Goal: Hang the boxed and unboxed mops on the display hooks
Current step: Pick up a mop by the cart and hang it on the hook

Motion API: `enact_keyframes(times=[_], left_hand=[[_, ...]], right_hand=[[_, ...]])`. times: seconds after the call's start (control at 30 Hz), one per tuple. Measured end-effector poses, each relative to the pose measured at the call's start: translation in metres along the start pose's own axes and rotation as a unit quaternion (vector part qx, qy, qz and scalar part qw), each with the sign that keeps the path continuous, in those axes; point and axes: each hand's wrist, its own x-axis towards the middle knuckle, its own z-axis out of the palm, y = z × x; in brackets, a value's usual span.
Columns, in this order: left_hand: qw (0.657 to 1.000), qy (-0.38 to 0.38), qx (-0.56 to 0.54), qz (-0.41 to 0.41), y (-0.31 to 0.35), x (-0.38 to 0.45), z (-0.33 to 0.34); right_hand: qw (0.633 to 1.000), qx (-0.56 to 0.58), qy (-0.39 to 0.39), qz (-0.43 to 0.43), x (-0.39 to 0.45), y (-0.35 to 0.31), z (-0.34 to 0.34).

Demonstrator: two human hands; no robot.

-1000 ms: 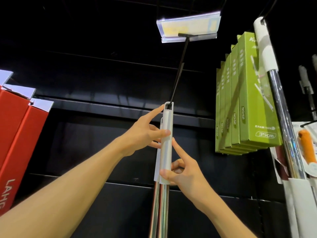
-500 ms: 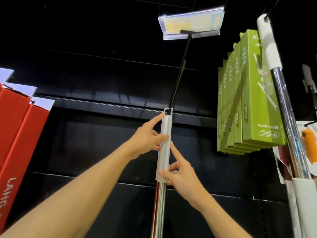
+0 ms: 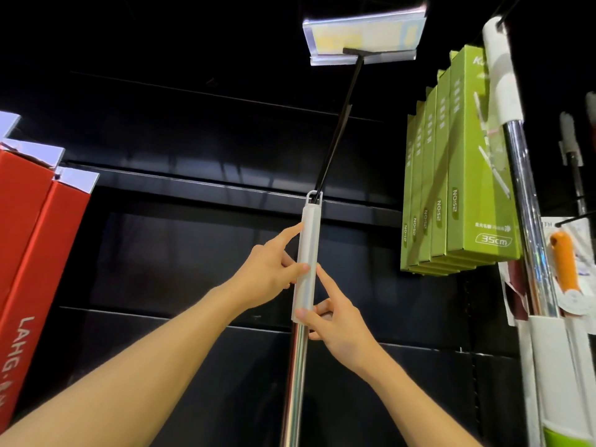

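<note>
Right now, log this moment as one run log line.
step: hanging unboxed mop | mop handle loop on display hook | left hand pinching grip | right hand steadying grip base

My view is dim overall, the black backboard (image 3: 193,259) swallowing most of the light, while overhead light blows out the price tag (image 3: 364,37) and glares along the chrome pole (image 3: 295,382). The green boxes (image 3: 464,188) carry a diagonal shadow. Edges bow with wide-angle distortion, and the far right looks soft.

Both arms raised, left hand (image 3: 269,269) above right hand (image 3: 335,330), fingers pinching.
</note>
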Motion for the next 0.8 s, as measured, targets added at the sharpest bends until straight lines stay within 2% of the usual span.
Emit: enact_keyframes(times=[0.13,0.23,0.33,0.43,0.63,0.8], left_hand=[[0.994,-0.044,0.094,-0.022,-0.013,-0.042,0.006],[0.980,-0.100,0.160,-0.060,-0.031,-0.081,0.011],[0.941,-0.177,0.272,-0.096,-0.048,-0.121,0.016],[0.906,-0.247,0.322,-0.121,-0.058,-0.169,0.026],[0.848,-0.359,0.346,-0.178,-0.084,-0.304,0.057],[0.796,-0.438,0.353,-0.225,-0.081,-0.425,0.056]], right_hand=[[0.997,-0.075,-0.014,0.017,-0.024,0.007,-0.002],[0.982,-0.181,-0.027,0.055,-0.045,0.021,-0.004],[0.941,-0.317,-0.071,0.098,-0.068,0.035,-0.001],[0.894,-0.395,-0.162,0.133,-0.103,0.041,0.017],[0.834,-0.430,-0.285,0.198,-0.206,0.063,0.085],[0.804,-0.405,-0.366,0.236,-0.296,0.064,0.131]])
